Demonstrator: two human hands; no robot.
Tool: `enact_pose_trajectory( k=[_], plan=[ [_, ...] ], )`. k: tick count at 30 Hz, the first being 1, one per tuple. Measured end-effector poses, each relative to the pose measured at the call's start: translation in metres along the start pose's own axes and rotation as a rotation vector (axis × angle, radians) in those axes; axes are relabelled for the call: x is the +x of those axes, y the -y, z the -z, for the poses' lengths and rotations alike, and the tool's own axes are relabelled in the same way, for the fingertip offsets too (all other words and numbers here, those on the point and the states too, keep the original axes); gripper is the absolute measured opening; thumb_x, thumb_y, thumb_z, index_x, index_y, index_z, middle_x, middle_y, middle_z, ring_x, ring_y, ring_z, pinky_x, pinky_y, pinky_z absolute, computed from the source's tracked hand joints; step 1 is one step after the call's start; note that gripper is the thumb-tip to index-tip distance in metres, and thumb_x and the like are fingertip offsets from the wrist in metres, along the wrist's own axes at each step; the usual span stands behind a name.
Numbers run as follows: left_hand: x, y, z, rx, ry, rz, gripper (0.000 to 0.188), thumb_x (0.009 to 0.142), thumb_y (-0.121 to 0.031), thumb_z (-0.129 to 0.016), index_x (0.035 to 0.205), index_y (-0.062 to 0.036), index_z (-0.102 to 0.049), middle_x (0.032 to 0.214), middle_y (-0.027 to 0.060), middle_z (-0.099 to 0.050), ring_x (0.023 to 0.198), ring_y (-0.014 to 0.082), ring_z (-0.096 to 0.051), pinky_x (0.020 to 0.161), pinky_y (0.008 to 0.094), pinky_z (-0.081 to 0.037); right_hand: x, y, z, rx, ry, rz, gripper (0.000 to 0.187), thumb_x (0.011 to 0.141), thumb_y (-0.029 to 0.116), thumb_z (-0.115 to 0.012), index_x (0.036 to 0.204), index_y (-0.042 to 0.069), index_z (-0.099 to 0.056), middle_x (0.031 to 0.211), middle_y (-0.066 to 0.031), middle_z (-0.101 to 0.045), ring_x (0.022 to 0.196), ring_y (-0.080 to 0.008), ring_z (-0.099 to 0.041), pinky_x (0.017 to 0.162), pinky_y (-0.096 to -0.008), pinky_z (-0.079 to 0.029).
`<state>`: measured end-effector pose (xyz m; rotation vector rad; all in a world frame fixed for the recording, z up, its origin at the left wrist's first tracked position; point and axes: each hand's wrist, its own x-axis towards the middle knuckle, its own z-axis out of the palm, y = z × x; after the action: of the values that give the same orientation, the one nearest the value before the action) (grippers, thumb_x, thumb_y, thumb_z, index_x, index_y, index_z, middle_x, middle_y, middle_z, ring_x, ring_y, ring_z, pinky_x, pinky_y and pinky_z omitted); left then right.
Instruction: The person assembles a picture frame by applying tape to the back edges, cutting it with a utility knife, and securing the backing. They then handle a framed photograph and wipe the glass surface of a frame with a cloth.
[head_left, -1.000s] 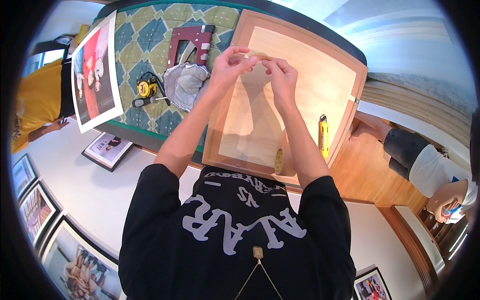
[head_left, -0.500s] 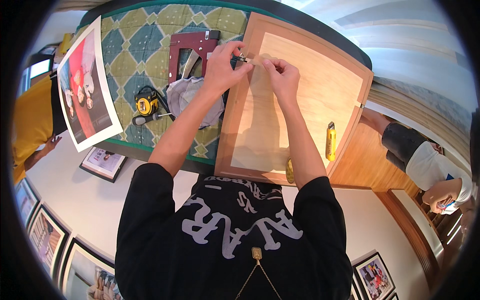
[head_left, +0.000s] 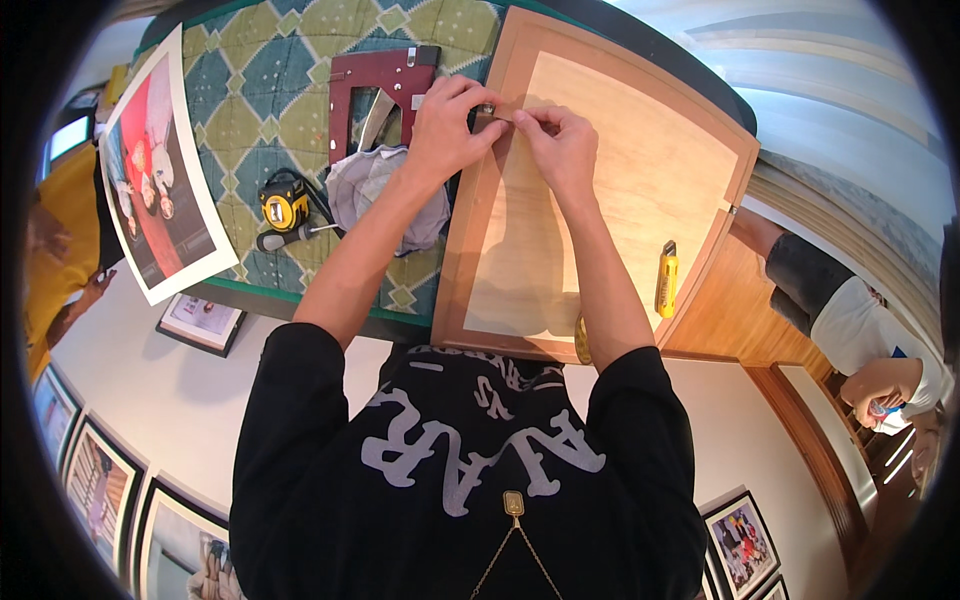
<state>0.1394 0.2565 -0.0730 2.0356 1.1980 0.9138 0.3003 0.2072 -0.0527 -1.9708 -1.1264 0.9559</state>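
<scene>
A framed back panel (head_left: pixel 610 190), pale wood with a brown border, lies in front of me. My left hand (head_left: pixel 450 130) is at its left border, thumb and forefinger closing round a small dark metal fitting (head_left: pixel 488 110). Beside it my right hand (head_left: pixel 560 150) is closed in a pinch over the same border; whatever is between those fingertips is too small to make out. A yellow utility knife (head_left: pixel 667 280) lies on the panel's right part. Near my right forearm, a roll of yellowish tape (head_left: pixel 583 340) shows partly at the near edge.
Left of the panel, a patterned quilt (head_left: pixel 270 50) bears a dark red staple gun (head_left: pixel 342 100), a grey cloth (head_left: pixel 385 200), a yellow tape measure (head_left: pixel 285 203) and a screwdriver (head_left: pixel 285 238). A large photo print (head_left: pixel 160 180) overhangs the left edge. People stand at both sides; framed pictures lean below.
My hands have drawn closer together, the right moving slightly left. My left thumb and forefinger have come nearer each other round the fitting. The view has shifted a little.
</scene>
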Motion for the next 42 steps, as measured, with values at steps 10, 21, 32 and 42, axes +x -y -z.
enact_pose_trajectory(
  k=[10, 21, 32, 42],
  plan=[
    [0.002, 0.002, -0.002, -0.007, -0.038, -0.033, 0.022, 0.065, -0.017, -0.077, 0.083, -0.0078, -0.07, 0.086, 0.0082, -0.063, 0.085, 0.0285, -0.059, 0.074, 0.0388, -0.049, -0.001, 0.009, 0.0, -0.087, -0.019, 0.015, 0.022, 0.078, 0.027, -0.074, 0.083, 0.006, -0.075, 0.077, -0.0087, -0.071, 0.069, -0.0216, -0.067, 0.065, -0.0328, -0.051],
    [0.0, 0.0, 0.0, -0.04, -0.023, 0.018, 0.022, 0.066, -0.016, -0.075, 0.087, -0.0082, -0.071, 0.088, 0.0088, -0.064, 0.087, 0.0288, -0.061, 0.075, 0.0383, -0.05, 0.0, -0.004, -0.002, 0.021, -0.016, 0.012, 0.022, 0.078, 0.027, -0.076, 0.082, 0.006, -0.075, 0.076, -0.0071, -0.071, 0.066, -0.0189, -0.065, 0.063, -0.0298, -0.05],
    [0.003, 0.002, 0.003, 0.002, -0.011, 0.021, 0.028, 0.072, -0.009, -0.068, 0.099, -0.0078, -0.07, 0.093, 0.0101, -0.065, 0.088, 0.0279, -0.064, 0.076, 0.0363, -0.053, -0.001, 0.005, 0.0, -0.046, -0.02, 0.011, 0.027, 0.08, 0.027, -0.077, 0.086, 0.001, -0.075, 0.072, -0.0078, -0.071, 0.064, -0.0119, -0.063, 0.06, -0.0262, -0.048],
    [0.004, 0.003, 0.006, -0.032, 0.028, 0.035, 0.028, 0.071, -0.009, -0.068, 0.098, -0.007, -0.07, 0.091, 0.0102, -0.064, 0.085, 0.0275, -0.064, 0.075, 0.0351, -0.053, 0.0, 0.004, -0.001, -0.095, -0.023, 0.061, 0.027, 0.079, 0.03, -0.077, 0.086, 0.004, -0.076, 0.069, -0.007, -0.07, 0.06, -0.0126, -0.061, 0.057, -0.0267, -0.047]
  ],
)
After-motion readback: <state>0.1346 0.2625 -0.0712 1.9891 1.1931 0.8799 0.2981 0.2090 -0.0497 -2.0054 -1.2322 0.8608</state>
